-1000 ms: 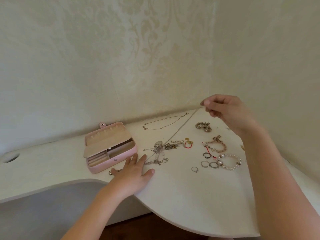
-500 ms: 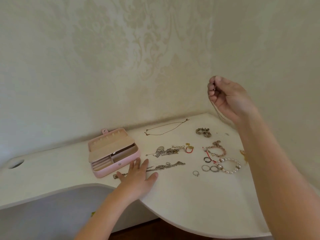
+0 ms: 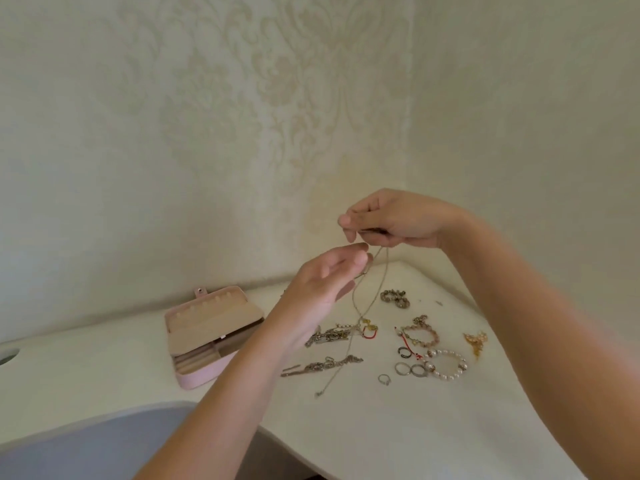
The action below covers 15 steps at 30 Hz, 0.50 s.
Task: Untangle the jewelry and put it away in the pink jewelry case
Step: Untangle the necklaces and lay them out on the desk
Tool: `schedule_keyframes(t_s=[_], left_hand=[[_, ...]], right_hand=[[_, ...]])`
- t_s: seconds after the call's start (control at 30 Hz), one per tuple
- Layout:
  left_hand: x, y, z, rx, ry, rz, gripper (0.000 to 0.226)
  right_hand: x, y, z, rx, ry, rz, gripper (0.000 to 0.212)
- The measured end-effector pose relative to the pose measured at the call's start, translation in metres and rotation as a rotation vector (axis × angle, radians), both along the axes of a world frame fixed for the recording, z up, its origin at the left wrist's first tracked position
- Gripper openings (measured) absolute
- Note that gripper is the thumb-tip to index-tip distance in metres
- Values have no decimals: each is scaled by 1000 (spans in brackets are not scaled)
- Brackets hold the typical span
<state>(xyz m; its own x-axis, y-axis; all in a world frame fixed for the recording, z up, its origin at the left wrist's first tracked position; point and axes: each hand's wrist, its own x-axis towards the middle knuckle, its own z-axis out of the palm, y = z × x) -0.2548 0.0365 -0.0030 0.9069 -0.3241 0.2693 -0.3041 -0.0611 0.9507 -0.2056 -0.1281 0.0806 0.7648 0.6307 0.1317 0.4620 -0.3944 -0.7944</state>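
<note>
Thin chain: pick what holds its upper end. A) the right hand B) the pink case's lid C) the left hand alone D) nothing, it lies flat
A: the right hand pinches the thin chain at its top, and the rest hangs down to the table.

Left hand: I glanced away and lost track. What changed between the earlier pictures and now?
The left hand lifted off the table and now reaches, open, toward the thin chain. The right hand, pinching that chain, pulled it free; it now dangles to the table. The pink jewelry case and pearl bracelet stayed put.
</note>
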Motion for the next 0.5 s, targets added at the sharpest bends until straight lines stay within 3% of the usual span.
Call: schedule_keyframes(t_s=[0.17, 0.33, 0.5], left_hand=[[-4, -6, -17, -188, 49, 15, 24], [-6, -4, -32, -252, 175, -18, 31], [-6, -10, -31, -293, 117, 84, 39]], right_hand=[[-8, 3, -13, -1, -4, -42, 26], [-17, 1, -26, 17, -24, -74, 26], [-20, 1, -32, 16, -76, -84, 21]])
